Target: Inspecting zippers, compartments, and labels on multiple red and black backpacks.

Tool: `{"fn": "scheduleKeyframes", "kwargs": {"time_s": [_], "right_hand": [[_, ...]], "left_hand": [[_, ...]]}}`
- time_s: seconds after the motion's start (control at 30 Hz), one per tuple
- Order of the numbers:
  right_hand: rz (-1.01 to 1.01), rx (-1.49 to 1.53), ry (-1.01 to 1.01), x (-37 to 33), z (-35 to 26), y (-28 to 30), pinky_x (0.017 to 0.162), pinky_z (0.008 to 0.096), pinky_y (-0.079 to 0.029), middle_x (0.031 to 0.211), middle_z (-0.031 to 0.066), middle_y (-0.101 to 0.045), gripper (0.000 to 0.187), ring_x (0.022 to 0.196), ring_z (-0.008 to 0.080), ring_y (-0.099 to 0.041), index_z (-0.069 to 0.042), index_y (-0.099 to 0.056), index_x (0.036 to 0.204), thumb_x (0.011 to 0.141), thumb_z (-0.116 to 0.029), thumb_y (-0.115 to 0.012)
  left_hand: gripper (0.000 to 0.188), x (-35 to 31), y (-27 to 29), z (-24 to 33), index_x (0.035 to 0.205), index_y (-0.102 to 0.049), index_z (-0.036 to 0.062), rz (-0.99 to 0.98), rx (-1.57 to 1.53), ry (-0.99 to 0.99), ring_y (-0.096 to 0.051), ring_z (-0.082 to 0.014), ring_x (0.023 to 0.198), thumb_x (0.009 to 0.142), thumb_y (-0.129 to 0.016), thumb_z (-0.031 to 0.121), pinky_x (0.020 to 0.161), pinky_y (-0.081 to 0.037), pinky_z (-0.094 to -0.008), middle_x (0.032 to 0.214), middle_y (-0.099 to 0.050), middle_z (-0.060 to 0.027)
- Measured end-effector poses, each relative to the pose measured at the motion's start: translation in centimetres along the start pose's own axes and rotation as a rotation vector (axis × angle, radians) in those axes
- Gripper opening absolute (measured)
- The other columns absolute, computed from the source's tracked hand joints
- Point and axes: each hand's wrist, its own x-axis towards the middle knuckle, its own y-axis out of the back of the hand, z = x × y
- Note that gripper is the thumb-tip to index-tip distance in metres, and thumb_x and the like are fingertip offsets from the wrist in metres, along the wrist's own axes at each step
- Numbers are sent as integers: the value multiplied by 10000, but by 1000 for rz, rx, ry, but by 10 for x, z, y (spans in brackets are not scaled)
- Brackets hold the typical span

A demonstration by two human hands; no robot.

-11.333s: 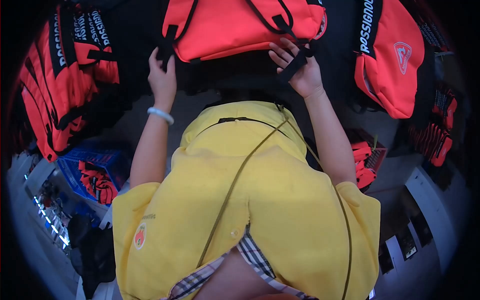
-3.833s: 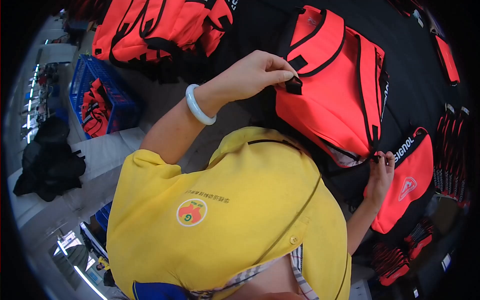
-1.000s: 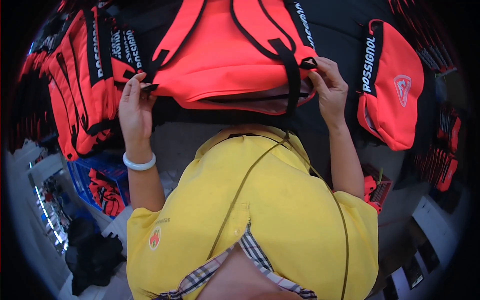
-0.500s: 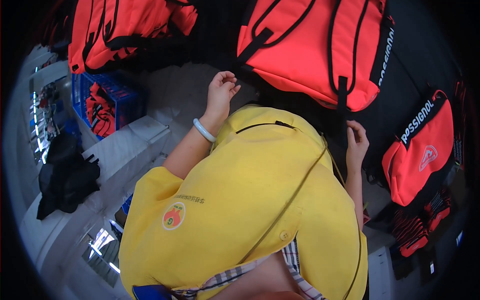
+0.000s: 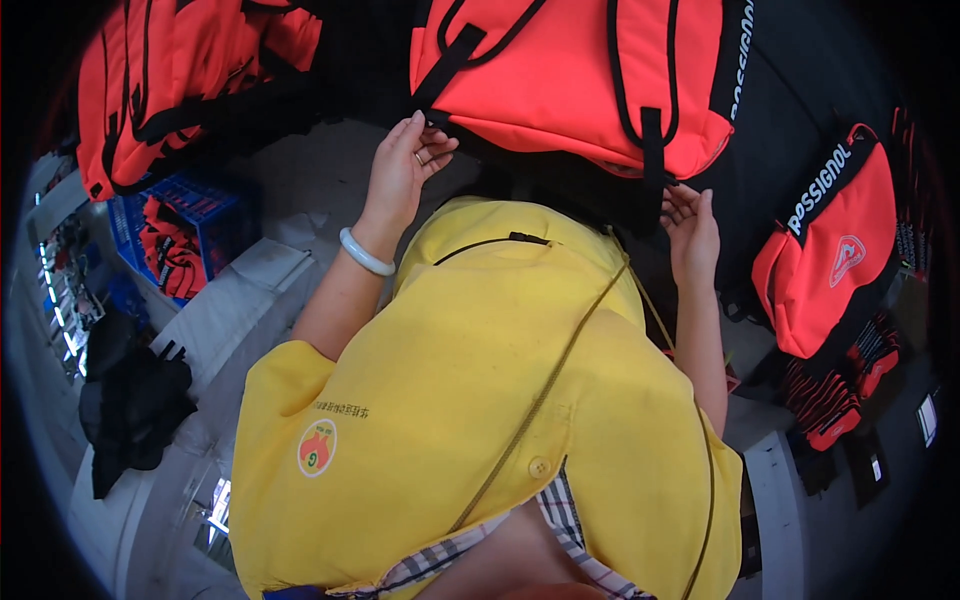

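Left hand (image 5: 402,165) — raised, curled at red backpack (image 5: 560,100) | right hand (image 5: 692,238) — bent by black strap (image 5: 653,142) | grip, both: cannot tell

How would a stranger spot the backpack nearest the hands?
Find the yellow shirt. Above it, at the left hand and right hand, lies a red backpack. Unlike the bag pile leftward and single bag rightward, it has a hand at each lower strap.

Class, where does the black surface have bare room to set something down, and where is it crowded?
The black surface looks bare between the red backpack and the red bag at right. Between backpack and stacked red bags, it is too dark to judge. Crowded: the backpack's near edge, with left hand and right hand.
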Motion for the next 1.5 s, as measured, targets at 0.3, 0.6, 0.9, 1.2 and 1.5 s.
{"fn": "scheduleKeyframes", "kwargs": {"time_s": [0.3,0.6,0.9,1.2,1.5], "right_hand": [[23,79,7,4,0,-6,769,278,-451,1001,110,-680,611,860,151,-606,-17,-627,1063,1015,-533,-304],[-24,-27,104,4,3,-12,693,214,-441,848,24,-679,369,748,70,-586,-31,-674,944,978,-375,-544],[-153,-1,141,11,13,-9,681,197,-439,860,9,-679,166,742,52,-576,-21,-678,1003,912,-153,-634],[152,-232,303,32,-7,16,702,207,-448,915,28,-684,188,788,62,-593,-28,-664,1054,954,-142,-553],[-32,-409,199,70,-27,-16,849,268,-473,1056,84,-646,582,956,125,-599,45,-486,1305,858,-249,-714]], "left_hand": [[387,5,5,-1,972,-564,86,26,71,-10,-655,-226,913,1019,-403,435,827,-491,-361,896,-643,-69],[382,3,-2,8,1011,-589,92,56,221,24,-640,-187,963,1002,-451,448,814,-475,-321,963,-652,-55],[223,11,-9,11,1046,-601,100,44,332,6,-627,-155,1005,968,-572,307,829,-467,-282,1029,-660,-43],[141,18,8,15,864,-643,97,157,647,-134,-526,-47,850,908,-669,228,725,-406,-237,876,-595,40],[688,21,44,23,1339,-397,-5,537,1425,-846,-469,-344,1205,821,-761,264,970,-420,-397,1327,-432,-254]]}}
